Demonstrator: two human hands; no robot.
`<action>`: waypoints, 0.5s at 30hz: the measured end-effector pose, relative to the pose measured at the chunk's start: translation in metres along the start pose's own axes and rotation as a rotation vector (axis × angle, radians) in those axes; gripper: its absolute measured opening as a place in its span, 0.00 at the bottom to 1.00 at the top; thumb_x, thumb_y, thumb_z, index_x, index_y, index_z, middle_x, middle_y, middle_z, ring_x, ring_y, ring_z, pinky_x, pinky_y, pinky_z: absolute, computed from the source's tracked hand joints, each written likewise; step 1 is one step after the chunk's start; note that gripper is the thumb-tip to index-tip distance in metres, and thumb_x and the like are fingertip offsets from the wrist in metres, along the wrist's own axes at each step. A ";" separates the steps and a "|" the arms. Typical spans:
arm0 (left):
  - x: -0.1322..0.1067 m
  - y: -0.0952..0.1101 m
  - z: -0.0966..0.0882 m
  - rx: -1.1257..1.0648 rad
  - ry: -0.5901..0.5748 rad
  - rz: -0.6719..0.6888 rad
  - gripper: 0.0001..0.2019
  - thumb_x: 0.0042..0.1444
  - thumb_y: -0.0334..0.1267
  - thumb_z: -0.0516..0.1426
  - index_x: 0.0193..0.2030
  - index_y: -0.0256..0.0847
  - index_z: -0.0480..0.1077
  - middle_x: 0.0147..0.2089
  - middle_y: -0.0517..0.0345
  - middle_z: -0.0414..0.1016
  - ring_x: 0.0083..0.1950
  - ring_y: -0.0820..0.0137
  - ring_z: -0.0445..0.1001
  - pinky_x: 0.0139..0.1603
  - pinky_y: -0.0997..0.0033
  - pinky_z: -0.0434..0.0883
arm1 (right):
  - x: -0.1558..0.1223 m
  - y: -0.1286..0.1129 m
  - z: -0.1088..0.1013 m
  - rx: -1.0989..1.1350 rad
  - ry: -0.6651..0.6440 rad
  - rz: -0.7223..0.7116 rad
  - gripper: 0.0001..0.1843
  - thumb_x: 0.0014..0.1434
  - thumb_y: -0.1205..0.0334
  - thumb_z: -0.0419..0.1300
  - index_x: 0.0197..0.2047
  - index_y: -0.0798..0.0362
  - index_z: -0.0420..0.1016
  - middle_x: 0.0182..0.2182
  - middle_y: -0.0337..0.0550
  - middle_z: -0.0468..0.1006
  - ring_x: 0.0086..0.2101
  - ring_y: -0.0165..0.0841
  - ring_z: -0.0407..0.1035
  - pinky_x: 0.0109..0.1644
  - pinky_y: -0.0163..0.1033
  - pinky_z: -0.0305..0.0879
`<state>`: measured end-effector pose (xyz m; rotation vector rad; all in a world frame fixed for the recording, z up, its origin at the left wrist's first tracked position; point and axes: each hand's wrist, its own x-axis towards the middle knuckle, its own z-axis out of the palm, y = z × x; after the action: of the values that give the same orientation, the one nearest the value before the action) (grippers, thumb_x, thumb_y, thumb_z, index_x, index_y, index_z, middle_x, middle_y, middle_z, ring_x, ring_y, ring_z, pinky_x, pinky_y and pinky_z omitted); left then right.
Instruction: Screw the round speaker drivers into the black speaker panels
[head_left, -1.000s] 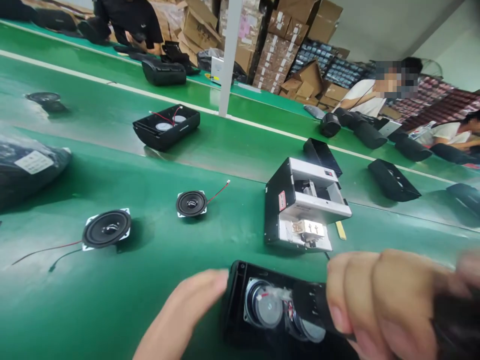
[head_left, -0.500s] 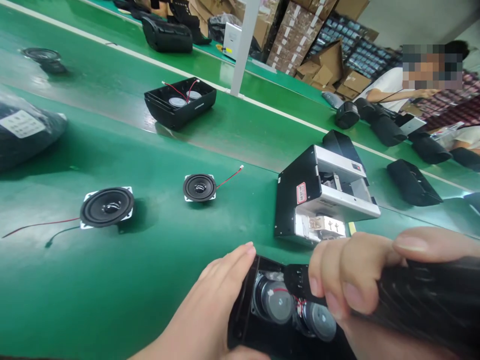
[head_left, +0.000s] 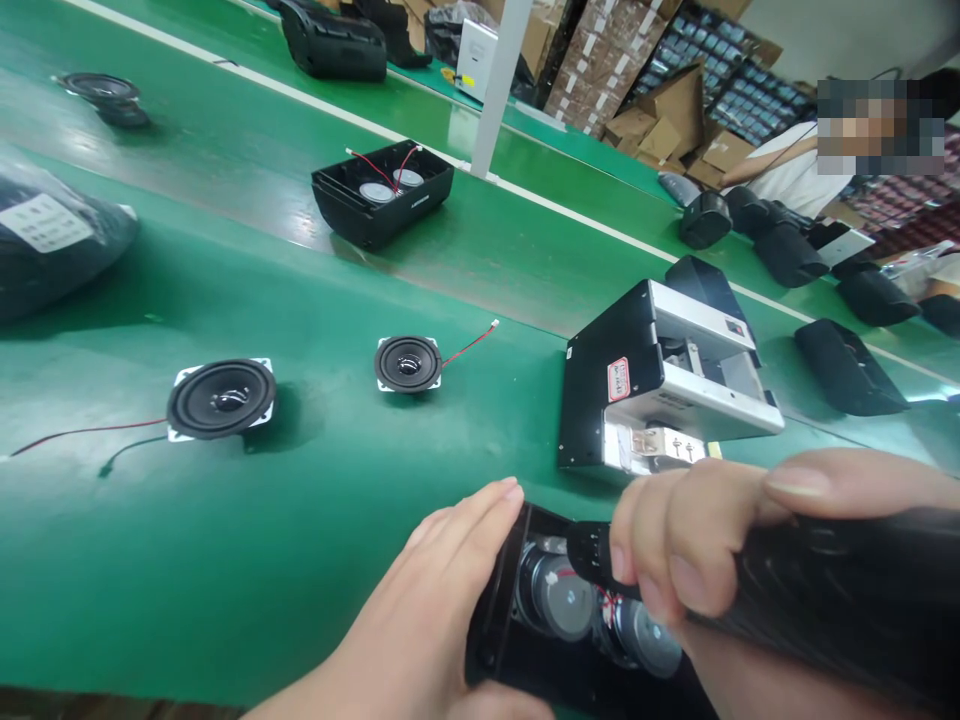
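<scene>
While the open left hand (head_left: pixel 405 590) braces an open black speaker enclosure (head_left: pixel 499 640) on the green assembly belt (head_left: pixel 225 600) to steady it, the right hand (head_left: pixel 690 540) clenches a dark tool (head_left: pixel 825 590), perhaps a power screwdriver, above the two speakers (head_left: pixel 562 598) seated inside.

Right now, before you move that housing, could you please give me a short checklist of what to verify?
Housing support: ok, the left hand lies against the edge of the open black speaker housing.
Right-hand hold: cannot tell, the right hand curls around a dark object that the picture does not identify.
Drivers: cannot tell if seated; two round drivers sit inside the housing.
Wiring: cannot tell, a red wire runs between the drivers, and its ends are not visible.
Clearance: ok, the housing stands apart from the black-and-silver fixture.
</scene>
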<state>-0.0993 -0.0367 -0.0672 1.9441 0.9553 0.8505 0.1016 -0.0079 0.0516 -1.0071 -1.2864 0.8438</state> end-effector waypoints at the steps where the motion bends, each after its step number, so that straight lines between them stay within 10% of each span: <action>1: 0.000 0.001 0.000 -0.005 0.005 0.000 0.65 0.55 0.63 0.74 0.86 0.60 0.35 0.83 0.43 0.59 0.80 0.42 0.64 0.77 0.40 0.68 | 0.001 -0.002 0.001 0.013 -0.021 0.010 0.11 0.73 0.46 0.63 0.51 0.41 0.79 0.22 0.36 0.76 0.18 0.40 0.71 0.22 0.50 0.75; 15: -0.007 -0.009 0.017 -0.012 0.131 0.002 0.65 0.50 0.67 0.75 0.85 0.61 0.42 0.80 0.42 0.65 0.78 0.39 0.68 0.74 0.38 0.71 | 0.010 0.022 0.014 0.221 -0.144 0.015 0.34 0.60 0.23 0.66 0.44 0.47 0.86 0.26 0.41 0.79 0.18 0.39 0.72 0.22 0.46 0.68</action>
<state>-0.0914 -0.0447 -0.0845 1.8978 1.0224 0.9928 0.0898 0.0112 0.0351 -0.7932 -1.2757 1.0608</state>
